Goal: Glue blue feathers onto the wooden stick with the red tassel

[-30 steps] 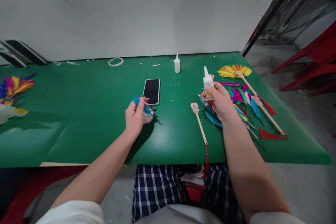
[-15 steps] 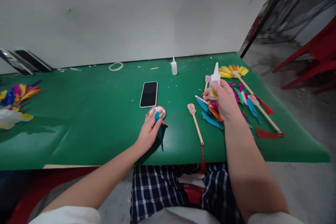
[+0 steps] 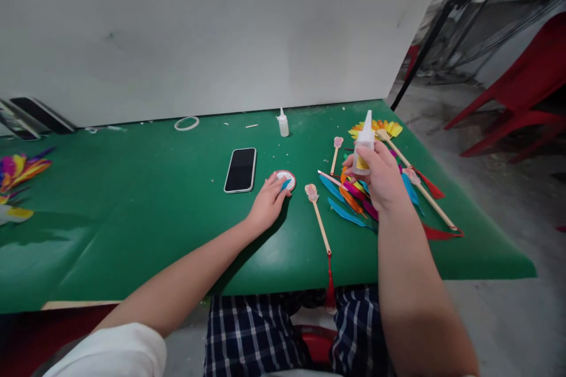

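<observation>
My left hand point(image 3: 267, 205) rests on the green table with its fingertips at a round white disc with a red rim point(image 3: 290, 177). A blue feather point(image 3: 286, 184) lies at its fingertips over the disc; it seems pinched there. My right hand point(image 3: 381, 175) is wrapped round a clear glue bottle point(image 3: 363, 153) with a yellow label, nozzle up, above a pile of coloured feathers point(image 3: 351, 194). Between my hands lies a wooden stick point(image 3: 322, 227) with a pink flower-shaped top and a red tassel point(image 3: 330, 285) hanging over the table's edge.
A phone point(image 3: 240, 170) lies left of the disc. Farther back are a second bottle point(image 3: 283, 125) and a white ring point(image 3: 186, 123). A yellow feather fan point(image 3: 389, 128) lies at the right, more feathers point(image 3: 24, 169) at the far left. Red chairs point(image 3: 522, 82) stand beyond.
My left hand has moved right relative to the phone, with the disc and the blue feather. The feather now points up to the right. My right hand still holds the bottle. The view has shifted.
</observation>
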The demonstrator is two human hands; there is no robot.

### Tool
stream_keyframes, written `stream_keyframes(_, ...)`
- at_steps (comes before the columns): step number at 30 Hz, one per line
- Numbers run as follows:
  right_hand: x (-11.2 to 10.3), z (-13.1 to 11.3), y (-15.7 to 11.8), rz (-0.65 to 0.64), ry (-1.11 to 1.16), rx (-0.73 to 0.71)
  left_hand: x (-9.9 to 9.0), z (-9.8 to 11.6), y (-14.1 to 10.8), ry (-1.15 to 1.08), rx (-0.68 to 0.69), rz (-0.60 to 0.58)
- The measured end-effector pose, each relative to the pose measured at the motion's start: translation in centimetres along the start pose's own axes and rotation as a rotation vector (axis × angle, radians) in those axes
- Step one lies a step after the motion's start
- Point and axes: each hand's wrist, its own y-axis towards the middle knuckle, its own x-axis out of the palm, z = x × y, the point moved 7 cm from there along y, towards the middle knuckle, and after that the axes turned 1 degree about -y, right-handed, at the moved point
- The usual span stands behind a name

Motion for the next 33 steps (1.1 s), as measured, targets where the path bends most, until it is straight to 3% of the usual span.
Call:
stream_keyframes(6,-3.0,-0.7,0.4,0.126,-0.018,-0.033,-0.2,-1.3,3.6,-0.006,0.002,0.103)
stream_keyframes(11,-3.2,0.8,1.0,0.119,-0.265,-0.013,-0.7,-2.2,5.9,-0.037,0.0,0.184)
stream_keyframes(15,-2.2,3.4,1.5,0.025,-0.723,0.034,-1.6,-0.9,5.3,-0.07,0.107,0.246)
stream_keyframes(19,-0.9,4.4,1.6,-0.042,-1.045,-0.012,-3.6,1.8,2.9,-0.063,0.267,0.419)
stream_keyframes(23,0.0,3.7,1.5,-0.043,-0.878,-0.096,-4.9,5.7,-0.6,0.108,0.614,0.53)
stream_keyframes(27,0.8,3.8,1.0,-0.145,-0.498,-0.029,-3.0,8.8,-3.8,0.432,1.039,0.371)
stream_keyframes(29,1.3,3.8,0.7,-0.217,-0.36,0.015,-2.5,9.1,-4.5,0.468,1.113,0.313)
stream_keyframes(33,2.2,3.2,-0.1,-0.3,-0.187,0.078,-2.7,8.8,-4.3,0.34,1.122,0.271)
